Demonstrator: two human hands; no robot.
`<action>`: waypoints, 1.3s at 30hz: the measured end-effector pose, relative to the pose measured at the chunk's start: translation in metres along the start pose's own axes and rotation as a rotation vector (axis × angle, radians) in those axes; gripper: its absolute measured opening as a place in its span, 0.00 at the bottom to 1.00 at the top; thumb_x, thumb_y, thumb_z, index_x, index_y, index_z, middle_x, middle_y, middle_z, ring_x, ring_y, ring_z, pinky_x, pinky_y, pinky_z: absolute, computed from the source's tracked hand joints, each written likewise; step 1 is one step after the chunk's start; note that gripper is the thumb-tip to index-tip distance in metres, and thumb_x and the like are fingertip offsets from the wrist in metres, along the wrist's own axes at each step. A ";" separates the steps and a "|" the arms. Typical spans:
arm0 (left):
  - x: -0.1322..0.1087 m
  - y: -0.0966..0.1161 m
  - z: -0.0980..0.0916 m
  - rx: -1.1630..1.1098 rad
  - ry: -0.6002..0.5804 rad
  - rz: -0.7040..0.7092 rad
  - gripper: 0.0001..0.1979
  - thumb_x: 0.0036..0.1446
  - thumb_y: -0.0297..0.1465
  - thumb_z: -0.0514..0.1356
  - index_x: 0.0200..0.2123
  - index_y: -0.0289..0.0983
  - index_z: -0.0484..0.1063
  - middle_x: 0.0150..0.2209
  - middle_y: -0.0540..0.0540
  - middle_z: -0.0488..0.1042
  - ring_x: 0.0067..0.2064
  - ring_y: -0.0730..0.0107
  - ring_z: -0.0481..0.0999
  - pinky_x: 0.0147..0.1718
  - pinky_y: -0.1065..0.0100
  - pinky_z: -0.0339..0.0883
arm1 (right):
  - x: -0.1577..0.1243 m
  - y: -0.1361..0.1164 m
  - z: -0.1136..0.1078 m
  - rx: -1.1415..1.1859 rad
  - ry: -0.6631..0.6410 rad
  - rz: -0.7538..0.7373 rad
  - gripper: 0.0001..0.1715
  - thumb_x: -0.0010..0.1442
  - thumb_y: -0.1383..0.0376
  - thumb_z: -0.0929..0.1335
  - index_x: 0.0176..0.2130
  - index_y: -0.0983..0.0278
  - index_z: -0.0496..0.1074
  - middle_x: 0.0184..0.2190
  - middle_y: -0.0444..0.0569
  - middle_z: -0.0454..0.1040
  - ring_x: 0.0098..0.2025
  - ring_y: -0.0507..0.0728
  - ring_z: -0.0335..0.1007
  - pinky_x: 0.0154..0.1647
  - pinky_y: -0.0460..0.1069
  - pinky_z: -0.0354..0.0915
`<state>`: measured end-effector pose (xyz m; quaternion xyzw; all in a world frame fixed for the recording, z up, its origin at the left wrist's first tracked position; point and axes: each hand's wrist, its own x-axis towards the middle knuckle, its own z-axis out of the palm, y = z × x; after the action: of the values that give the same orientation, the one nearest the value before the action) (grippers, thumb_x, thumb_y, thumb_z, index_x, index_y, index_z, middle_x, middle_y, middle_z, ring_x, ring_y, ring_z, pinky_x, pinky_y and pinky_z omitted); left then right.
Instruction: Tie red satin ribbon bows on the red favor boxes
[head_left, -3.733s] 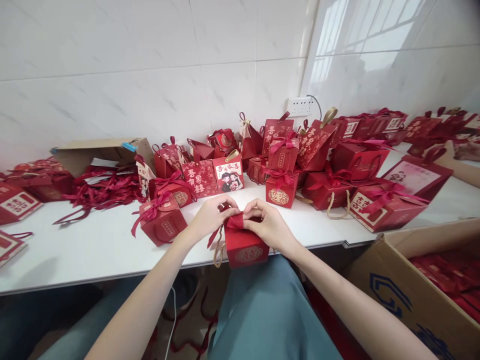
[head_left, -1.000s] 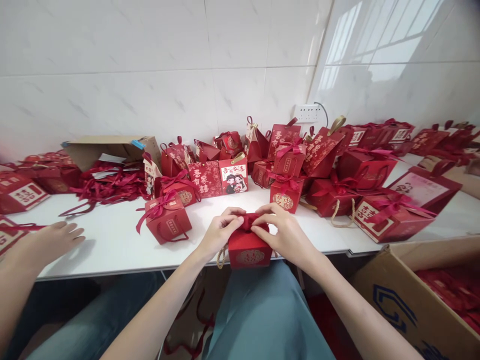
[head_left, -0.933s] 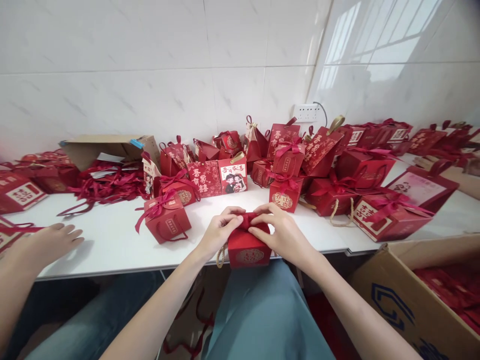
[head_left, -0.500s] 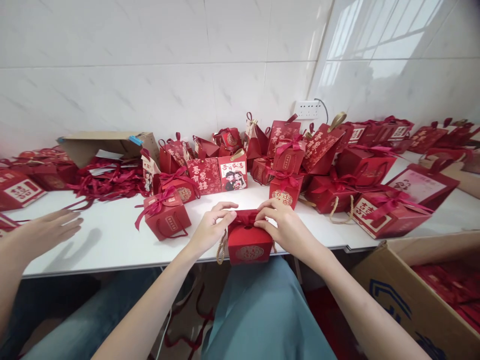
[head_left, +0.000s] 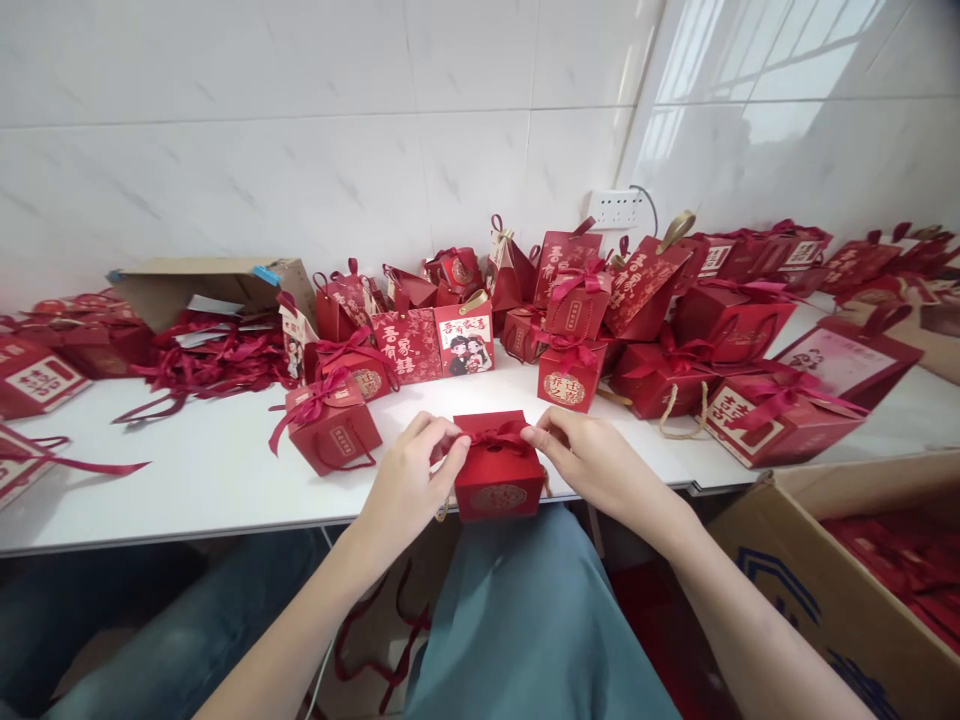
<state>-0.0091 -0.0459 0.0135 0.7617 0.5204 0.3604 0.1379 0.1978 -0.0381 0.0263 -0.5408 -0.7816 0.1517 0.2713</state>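
A small red gift box [head_left: 498,480] with a gold round emblem sits at the near edge of the white table [head_left: 202,480], in front of me. A dark red ribbon [head_left: 495,436] crosses its top. My left hand [head_left: 409,478] pinches the ribbon's left end at the box's top left corner. My right hand [head_left: 592,455] pinches the ribbon's right end at the top right corner. The ribbon is drawn taut between them. A rope handle hangs partly hidden behind the box.
Many red gift boxes and bags [head_left: 570,310] crowd the back of the table. A ribboned red box [head_left: 330,430] stands left of my hands. Loose ribbons [head_left: 210,365] spill from a cardboard box [head_left: 202,285]. An open carton [head_left: 847,580] stands at lower right.
My hands have moved apart, pulling the ribbon ends outward across the box top. Another person's hand at the left has left the view.
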 end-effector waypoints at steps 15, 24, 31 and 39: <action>-0.016 -0.009 0.012 0.041 0.062 0.191 0.04 0.59 0.29 0.52 0.31 0.39 0.63 0.45 0.42 0.73 0.49 0.62 0.70 0.48 0.57 0.64 | 0.005 0.003 0.015 0.511 -0.158 0.150 0.13 0.52 0.57 0.67 0.24 0.62 0.63 0.18 0.41 0.68 0.21 0.51 0.64 0.22 0.46 0.58; -0.019 -0.011 0.019 -0.071 0.022 0.172 0.03 0.60 0.29 0.51 0.32 0.39 0.60 0.54 0.40 0.69 0.56 0.61 0.67 0.53 0.54 0.62 | 0.014 0.019 -0.006 0.482 -0.327 0.093 0.14 0.53 0.56 0.67 0.24 0.63 0.67 0.19 0.41 0.70 0.22 0.51 0.66 0.24 0.45 0.58; -0.018 -0.011 0.022 -0.126 -0.023 0.133 0.04 0.60 0.31 0.50 0.32 0.39 0.60 0.57 0.37 0.66 0.60 0.61 0.62 0.57 0.50 0.59 | 0.044 -0.009 -0.002 0.122 -0.020 -0.095 0.08 0.56 0.63 0.66 0.29 0.64 0.72 0.32 0.50 0.76 0.36 0.56 0.71 0.38 0.49 0.62; -0.021 -0.019 0.027 -0.157 -0.029 0.181 0.03 0.61 0.30 0.50 0.34 0.39 0.59 0.58 0.37 0.65 0.63 0.62 0.59 0.59 0.53 0.56 | 0.089 -0.016 0.026 0.260 -0.417 -0.171 0.21 0.59 0.58 0.62 0.22 0.66 0.72 0.20 0.44 0.72 0.23 0.50 0.64 0.25 0.45 0.57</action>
<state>-0.0082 -0.0525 -0.0251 0.7976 0.4174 0.4001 0.1716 0.1466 0.0402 0.0373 -0.3904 -0.8374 0.3357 0.1834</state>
